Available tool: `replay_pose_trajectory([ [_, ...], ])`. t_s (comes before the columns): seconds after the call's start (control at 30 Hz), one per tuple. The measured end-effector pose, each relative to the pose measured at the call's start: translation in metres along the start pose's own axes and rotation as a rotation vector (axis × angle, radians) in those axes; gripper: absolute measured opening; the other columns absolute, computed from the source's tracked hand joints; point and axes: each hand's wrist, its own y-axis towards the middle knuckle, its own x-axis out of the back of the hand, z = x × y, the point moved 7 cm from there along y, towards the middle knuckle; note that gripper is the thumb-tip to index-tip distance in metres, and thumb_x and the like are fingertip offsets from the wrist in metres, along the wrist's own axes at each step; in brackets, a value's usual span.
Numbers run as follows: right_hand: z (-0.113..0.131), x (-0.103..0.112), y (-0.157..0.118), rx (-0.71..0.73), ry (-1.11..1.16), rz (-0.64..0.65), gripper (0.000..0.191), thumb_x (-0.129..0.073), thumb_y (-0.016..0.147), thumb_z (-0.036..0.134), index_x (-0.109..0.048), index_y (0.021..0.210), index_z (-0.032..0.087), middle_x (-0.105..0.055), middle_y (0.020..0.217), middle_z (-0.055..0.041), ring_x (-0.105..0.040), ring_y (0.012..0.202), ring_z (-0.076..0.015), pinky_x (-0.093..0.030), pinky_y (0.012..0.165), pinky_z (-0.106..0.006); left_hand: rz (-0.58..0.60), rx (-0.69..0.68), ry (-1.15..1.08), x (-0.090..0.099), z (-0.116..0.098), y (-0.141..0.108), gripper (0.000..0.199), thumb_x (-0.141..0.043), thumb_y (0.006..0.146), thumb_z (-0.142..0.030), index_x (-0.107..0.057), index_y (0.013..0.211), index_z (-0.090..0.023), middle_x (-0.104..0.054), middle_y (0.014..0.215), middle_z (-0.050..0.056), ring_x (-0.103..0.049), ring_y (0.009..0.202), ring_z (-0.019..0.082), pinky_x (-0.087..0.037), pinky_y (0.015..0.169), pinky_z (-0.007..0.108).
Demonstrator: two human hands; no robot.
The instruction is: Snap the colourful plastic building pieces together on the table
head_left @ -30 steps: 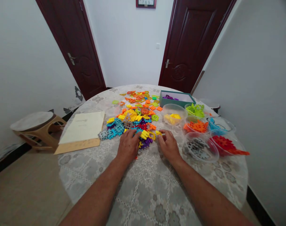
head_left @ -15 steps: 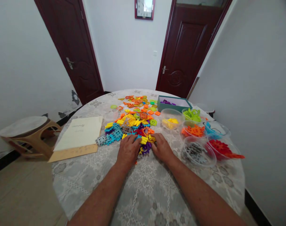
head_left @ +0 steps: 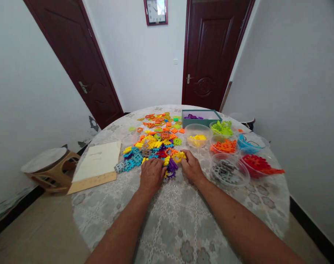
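A heap of interlocking plastic building pieces (head_left: 136, 157) in blue, yellow, orange, purple and grey lies in front of me. My right hand (head_left: 192, 167) pinches a flat yellow building piece (head_left: 179, 157) at the heap's right edge. At the near edge, my left hand (head_left: 152, 172) has its fingers curled, with a small yellow building piece (head_left: 167, 160) at its fingertips; the palm side is hidden. Purple building pieces (head_left: 171, 168) lie between the two hands, just right of my left thumb.
Clear bowls stand on the right, holding yellow (head_left: 198, 140), orange (head_left: 224, 146), green (head_left: 222, 128), blue (head_left: 248, 142), grey (head_left: 227, 172) and red pieces (head_left: 256, 164). Behind them is a green box (head_left: 202, 123) with purple pieces. A notebook (head_left: 98, 159) lies left; a stool (head_left: 53, 170) stands beyond.
My right hand has drawn slightly up and to the right with the yellow piece, away from my left hand. More purple pieces show between the hands. The camera view has shifted a little.
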Motion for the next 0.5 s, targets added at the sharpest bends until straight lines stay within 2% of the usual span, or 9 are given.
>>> replay_pose_trajectory([
  [0.17,0.002,-0.001,-0.002,0.037,0.079,0.055,0.038,-0.046,0.091,0.028,-0.065,0.123,0.021,-0.073,0.106,-0.0046,-0.066,0.093,-0.0226,-0.051,0.090,-0.034,0.053,0.065,0.094,0.006,-0.010,0.004,0.019,-0.065,0.096,-0.039,-0.068,0.104,-0.022,-0.073,0.114,0.010,-0.061,0.115,0.032,-0.041,0.104,0.051],
  [0.3,0.001,-0.003,-0.003,0.038,0.113,0.075,0.039,-0.047,0.091,0.028,-0.065,0.125,0.020,-0.073,0.107,-0.0044,-0.066,0.093,-0.0226,-0.051,0.089,-0.033,0.047,0.096,0.163,0.010,-0.013,0.009,0.021,-0.058,0.100,-0.040,-0.068,0.102,-0.021,-0.073,0.111,0.012,-0.062,0.112,0.032,-0.042,0.102,0.051],
  [0.4,0.002,-0.003,-0.003,0.056,0.172,0.095,0.038,-0.048,0.091,0.028,-0.066,0.124,0.019,-0.073,0.107,-0.0038,-0.065,0.093,-0.0218,-0.051,0.087,-0.032,0.016,0.118,0.172,0.014,-0.010,0.014,0.026,-0.048,0.104,-0.037,-0.067,0.102,-0.019,-0.073,0.105,0.014,-0.063,0.108,0.032,-0.046,0.093,0.046],
  [0.5,0.007,-0.002,-0.003,0.084,0.239,0.119,0.036,-0.048,0.091,0.029,-0.067,0.120,0.018,-0.072,0.104,-0.0032,-0.064,0.091,-0.0206,-0.050,0.083,-0.030,0.004,0.107,0.091,0.015,-0.005,0.015,0.027,-0.042,0.105,-0.031,-0.065,0.100,-0.019,-0.071,0.101,0.013,-0.065,0.102,0.028,-0.047,0.087,0.038],
])
